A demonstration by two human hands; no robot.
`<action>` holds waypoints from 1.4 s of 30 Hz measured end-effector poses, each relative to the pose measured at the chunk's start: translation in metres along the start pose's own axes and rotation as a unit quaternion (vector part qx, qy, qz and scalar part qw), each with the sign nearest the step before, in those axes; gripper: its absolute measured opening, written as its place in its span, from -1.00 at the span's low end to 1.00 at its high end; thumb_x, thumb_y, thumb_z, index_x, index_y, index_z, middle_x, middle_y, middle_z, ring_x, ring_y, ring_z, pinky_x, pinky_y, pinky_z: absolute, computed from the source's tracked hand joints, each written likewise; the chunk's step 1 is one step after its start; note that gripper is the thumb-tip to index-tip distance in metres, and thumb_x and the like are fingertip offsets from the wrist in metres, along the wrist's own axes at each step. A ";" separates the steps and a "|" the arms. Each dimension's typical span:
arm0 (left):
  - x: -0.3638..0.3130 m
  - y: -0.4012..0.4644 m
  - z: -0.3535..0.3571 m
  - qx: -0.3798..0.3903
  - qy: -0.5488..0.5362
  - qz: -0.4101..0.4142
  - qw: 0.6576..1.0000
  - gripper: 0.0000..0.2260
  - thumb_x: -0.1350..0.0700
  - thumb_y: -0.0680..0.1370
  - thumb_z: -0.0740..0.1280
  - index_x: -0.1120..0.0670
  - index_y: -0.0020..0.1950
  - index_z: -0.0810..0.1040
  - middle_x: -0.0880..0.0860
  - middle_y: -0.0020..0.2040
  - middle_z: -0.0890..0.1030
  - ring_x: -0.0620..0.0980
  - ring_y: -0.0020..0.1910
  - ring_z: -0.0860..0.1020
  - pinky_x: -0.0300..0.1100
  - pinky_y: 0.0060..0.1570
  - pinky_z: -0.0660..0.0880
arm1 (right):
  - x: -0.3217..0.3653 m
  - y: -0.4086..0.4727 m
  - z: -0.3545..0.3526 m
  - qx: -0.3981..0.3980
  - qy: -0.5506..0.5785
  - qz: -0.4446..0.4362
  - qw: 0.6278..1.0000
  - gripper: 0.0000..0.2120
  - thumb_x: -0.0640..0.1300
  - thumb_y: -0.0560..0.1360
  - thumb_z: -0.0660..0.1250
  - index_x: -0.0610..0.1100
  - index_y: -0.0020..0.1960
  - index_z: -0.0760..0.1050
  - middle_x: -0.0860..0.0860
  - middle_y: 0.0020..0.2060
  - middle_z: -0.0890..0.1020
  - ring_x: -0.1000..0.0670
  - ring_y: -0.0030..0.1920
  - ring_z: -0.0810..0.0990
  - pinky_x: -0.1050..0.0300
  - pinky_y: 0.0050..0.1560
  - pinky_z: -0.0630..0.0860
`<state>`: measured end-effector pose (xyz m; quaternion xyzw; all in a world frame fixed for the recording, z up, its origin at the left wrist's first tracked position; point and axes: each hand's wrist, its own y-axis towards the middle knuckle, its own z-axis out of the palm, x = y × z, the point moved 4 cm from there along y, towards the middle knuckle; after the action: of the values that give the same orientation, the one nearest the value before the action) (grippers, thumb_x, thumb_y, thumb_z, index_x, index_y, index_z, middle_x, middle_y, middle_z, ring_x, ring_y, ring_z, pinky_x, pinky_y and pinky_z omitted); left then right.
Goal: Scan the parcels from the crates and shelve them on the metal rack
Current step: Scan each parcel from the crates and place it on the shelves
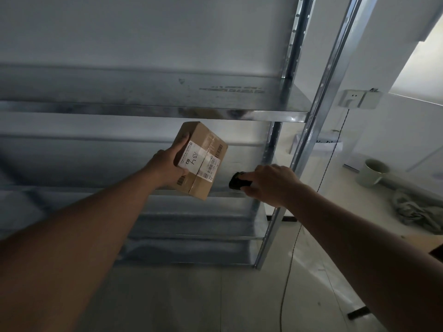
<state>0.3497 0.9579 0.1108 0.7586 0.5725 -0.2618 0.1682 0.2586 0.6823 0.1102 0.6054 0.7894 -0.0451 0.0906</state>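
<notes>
the left hand is gripping a small cardboard parcel from one side, thumb over its top edge, holding it tilted in the air in front of the metal rack, just below the front edge of one shelf, while the right hand is clutching a black scanner just beside the parcel's lower right corner. with the scanner sitting so close and off to the side of the white label, the read is probably risking a miss. the one-sided hold is also looking liable to let the tilted box slip or knock the shelf edge while going in.
</notes>
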 end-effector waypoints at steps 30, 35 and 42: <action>0.080 -0.135 -0.162 -0.142 -0.402 0.018 0.904 -0.15 0.13 0.49 0.56 -0.67 0.42 0.25 0.00 0.41 0.61 0.13 0.41 0.56 0.26 0.31 0.57 | 0.194 0.108 -0.133 -0.237 0.634 0.012 0.736 -0.53 0.14 0.78 0.00 0.19 0.68 0.20 -0.19 0.33 0.51 -0.19 0.31 0.56 -0.30 0.33 0.55; 0.144 -0.154 -0.213 -0.168 -0.400 0.013 0.901 -0.15 0.14 0.45 0.58 -0.66 0.40 0.29 -0.07 0.22 0.72 -0.01 0.26 0.68 0.01 0.10 0.68 | 0.271 0.145 -0.151 -0.246 0.624 -0.010 0.741 -0.50 0.12 0.79 -0.02 0.18 0.71 0.10 -0.21 0.31 0.48 -0.16 0.25 0.55 -0.19 0.27 0.58; 0.225 -0.185 -0.277 -0.196 -0.415 -0.019 0.888 -0.12 0.24 0.51 0.55 -0.57 0.50 0.26 0.07 0.35 0.65 0.14 0.39 0.59 0.27 0.32 0.57 | 0.375 0.198 -0.165 -0.252 0.622 -0.035 0.740 -0.50 0.15 0.78 -0.02 0.21 0.71 0.09 -0.09 0.28 0.44 0.22 0.11 0.44 0.32 0.00 0.38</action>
<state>0.2761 1.3400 0.2096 0.5209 0.5047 -0.4384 0.5309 0.3410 1.1192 0.2058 0.4258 0.6734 0.5390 -0.2734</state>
